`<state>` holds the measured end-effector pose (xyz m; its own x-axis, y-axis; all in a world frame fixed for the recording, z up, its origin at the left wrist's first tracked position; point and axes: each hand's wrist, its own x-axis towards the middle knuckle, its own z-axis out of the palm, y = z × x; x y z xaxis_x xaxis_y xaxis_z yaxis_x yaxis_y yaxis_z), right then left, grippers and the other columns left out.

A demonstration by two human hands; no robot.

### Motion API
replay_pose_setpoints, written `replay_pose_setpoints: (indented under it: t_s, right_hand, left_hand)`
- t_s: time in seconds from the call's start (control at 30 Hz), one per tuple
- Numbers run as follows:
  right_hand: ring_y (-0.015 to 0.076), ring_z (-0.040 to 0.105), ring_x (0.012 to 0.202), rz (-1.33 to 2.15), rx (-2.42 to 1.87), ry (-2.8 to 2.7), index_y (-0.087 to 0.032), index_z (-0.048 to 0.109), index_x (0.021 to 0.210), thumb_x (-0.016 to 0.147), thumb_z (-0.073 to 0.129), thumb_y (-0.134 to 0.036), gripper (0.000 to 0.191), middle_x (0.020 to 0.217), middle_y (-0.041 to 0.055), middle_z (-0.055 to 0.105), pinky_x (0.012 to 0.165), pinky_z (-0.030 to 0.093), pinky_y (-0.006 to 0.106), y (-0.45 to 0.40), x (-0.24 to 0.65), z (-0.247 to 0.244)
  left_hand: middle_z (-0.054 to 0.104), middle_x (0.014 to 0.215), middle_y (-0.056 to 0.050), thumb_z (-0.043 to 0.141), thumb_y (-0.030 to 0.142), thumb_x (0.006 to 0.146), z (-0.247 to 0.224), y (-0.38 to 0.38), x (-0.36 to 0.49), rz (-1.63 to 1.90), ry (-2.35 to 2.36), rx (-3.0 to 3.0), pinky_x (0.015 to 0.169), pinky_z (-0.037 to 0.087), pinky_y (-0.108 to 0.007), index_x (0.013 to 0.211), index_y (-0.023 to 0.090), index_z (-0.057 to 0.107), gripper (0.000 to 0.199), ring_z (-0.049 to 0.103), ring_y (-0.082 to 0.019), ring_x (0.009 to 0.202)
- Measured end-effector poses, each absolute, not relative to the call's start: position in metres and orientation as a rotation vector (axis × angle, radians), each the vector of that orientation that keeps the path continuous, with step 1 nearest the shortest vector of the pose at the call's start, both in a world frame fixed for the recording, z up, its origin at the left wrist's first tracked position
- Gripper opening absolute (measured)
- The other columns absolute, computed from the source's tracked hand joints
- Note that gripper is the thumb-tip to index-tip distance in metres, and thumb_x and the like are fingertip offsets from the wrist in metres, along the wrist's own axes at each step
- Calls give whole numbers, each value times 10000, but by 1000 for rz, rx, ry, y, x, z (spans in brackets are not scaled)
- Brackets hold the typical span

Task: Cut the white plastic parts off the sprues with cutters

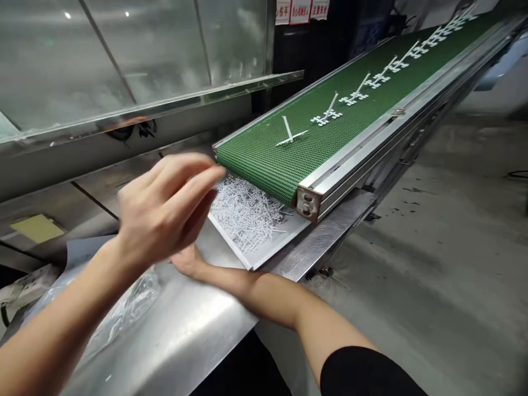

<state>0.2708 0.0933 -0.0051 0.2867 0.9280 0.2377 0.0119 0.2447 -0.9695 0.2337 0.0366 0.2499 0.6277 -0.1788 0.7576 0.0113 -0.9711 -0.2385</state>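
Note:
My left hand is raised in front of the conveyor's lower end, slightly blurred. Its fingers are bent and pressed together, and whatever they may hold does not show. Behind and below it, my right hand is low over the metal table; its fingers are mostly hidden by the left wrist. Beyond both hands, a shallow tray sits under the belt end with a heap of small white plastic pieces in it. A clear plastic bag lies on the table beside my left forearm.
A green conveyor belt slopes up to the far right, carrying a row of white branched plastic mouldings. Its metal side rail ends above the steel table. A glass-like panel with a ledge stands left. A yellow paper lies below it.

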Motion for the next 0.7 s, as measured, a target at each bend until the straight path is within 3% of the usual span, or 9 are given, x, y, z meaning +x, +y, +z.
replay_pose_setpoints:
  t_s: [0.13, 0.27, 0.33, 0.47, 0.57, 0.7]
  right_hand:
    - [190, 761, 701, 849, -1108, -1035, -284, 718, 1347, 1084, 699, -381, 280, 803, -47, 728, 673, 577, 275, 102, 271, -6]
    - [157, 738, 680, 894, -1105, -1013, -221, 736, 1279, 1131, 684, -400, 238, 847, -28, 733, 660, 599, 269, 109, 272, -9]
    - [163, 748, 759, 929, -1109, -1018, -173, 745, 1248, 1132, 715, -426, 279, 969, 15, 765, 712, 643, 306, 110, 271, -11]
    - [232, 781, 1024, 1011, -1112, -1008, -168, 732, 1346, 1119, 748, -421, 341, 1263, 91, 770, 890, 689, 419, 113, 270, -15]
    - [262, 775, 1117, 1069, -1102, -986, -174, 720, 1391, 1114, 753, -416, 370, 1346, 110, 753, 956, 682, 466, 116, 270, -19]
    - [281, 763, 1176, 1135, -1077, -931, -180, 704, 1431, 1108, 760, -411, 401, 1407, 122, 731, 993, 673, 495, 122, 270, -24]
  left_hand:
    - [687, 1548, -135, 630, 228, 1048, 279, 57, 363, -1060, 315, -2706, 1222, 520, -597, 1457, 220, 725, 420, 598, -372, 1515]
    - [538, 1712, -190, 597, 30, 967, 282, 69, 440, -757, 338, -2541, 1265, 430, -553, 1615, 158, 591, 661, 458, -371, 1615]
    - [585, 1647, -227, 590, -10, 959, 283, 68, 461, -647, 276, -2487, 1218, 434, -518, 1556, 121, 641, 614, 514, -376, 1550]
    - [775, 1222, -205, 553, 6, 1020, 288, 62, 478, -466, 73, -2444, 1048, 453, -432, 1195, 87, 806, 319, 690, -328, 1211]
    - [794, 1020, -179, 506, -15, 1017, 296, 63, 474, -404, -8, -2401, 917, 459, -387, 1038, 91, 828, 340, 716, -281, 1020]
    - [781, 953, -154, 509, -32, 996, 307, 69, 433, -482, -50, -2397, 787, 429, -357, 1030, 102, 800, 322, 712, -252, 883]
